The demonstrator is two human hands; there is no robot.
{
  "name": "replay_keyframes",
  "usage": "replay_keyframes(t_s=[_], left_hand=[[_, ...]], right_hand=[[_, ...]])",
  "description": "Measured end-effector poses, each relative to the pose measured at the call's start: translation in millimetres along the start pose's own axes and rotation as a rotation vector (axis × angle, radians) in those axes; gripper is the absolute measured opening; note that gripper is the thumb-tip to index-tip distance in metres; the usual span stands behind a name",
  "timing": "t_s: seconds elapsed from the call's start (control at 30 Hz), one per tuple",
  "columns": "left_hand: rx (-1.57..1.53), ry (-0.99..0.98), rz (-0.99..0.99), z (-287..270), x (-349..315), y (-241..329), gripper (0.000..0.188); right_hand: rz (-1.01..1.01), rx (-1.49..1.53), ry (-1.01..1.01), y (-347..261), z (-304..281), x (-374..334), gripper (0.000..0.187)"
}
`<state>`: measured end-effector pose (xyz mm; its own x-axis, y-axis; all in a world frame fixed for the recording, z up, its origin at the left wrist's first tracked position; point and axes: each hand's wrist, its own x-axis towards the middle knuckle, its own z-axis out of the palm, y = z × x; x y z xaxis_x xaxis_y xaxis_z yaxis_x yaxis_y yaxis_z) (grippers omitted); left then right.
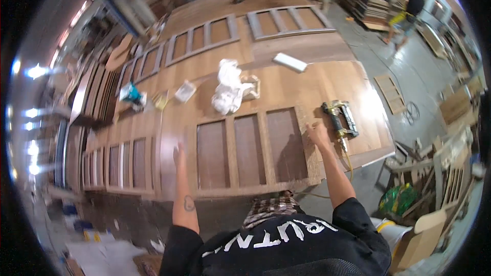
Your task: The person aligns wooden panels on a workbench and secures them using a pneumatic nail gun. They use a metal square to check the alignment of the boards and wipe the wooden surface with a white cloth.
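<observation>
A wooden frame (230, 151) with three upright openings lies flat near the front edge of the workbench (174, 102). My left hand (180, 156) is beside the frame's left side, its fingers straight and seen nearly edge-on, with nothing in it. Over the frame's right side is my right hand (318, 135); its fingers are blurred, and I cannot tell whether they grip the wood. A nail gun (340, 120) with a yellow hose lies just right of that hand. Beyond the frame sits a crumpled white cloth or plastic bundle (227, 88) beside a small wooden piece (250, 87).
More slatted frames (202, 40) lie along the bench's far side, others (118, 162) at the left. A teal power tool (132, 95) and a white block (290, 62) rest on it. Scrap wood (440, 174) is piled at right. A person (406, 7) is far right.
</observation>
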<state>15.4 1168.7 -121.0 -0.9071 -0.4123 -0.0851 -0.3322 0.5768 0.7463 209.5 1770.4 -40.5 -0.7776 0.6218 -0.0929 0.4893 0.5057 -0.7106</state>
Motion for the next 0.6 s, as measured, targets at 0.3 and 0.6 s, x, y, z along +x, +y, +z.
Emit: replay_keyframes(t_s=[0.3,0.6], left_hand=[[-0.453,0.14,-0.061,-124.5,-191.2,-23.6,0.018],[0.113,0.277,-0.594,-127.0,-443.1,-346.2,0.021]], right_hand=[[-0.091,0.268,-0.109,-34.0,4.4,-131.4,0.036],[-0.208,0.364,-0.481,-140.8,133.0,-282.8,0.03]])
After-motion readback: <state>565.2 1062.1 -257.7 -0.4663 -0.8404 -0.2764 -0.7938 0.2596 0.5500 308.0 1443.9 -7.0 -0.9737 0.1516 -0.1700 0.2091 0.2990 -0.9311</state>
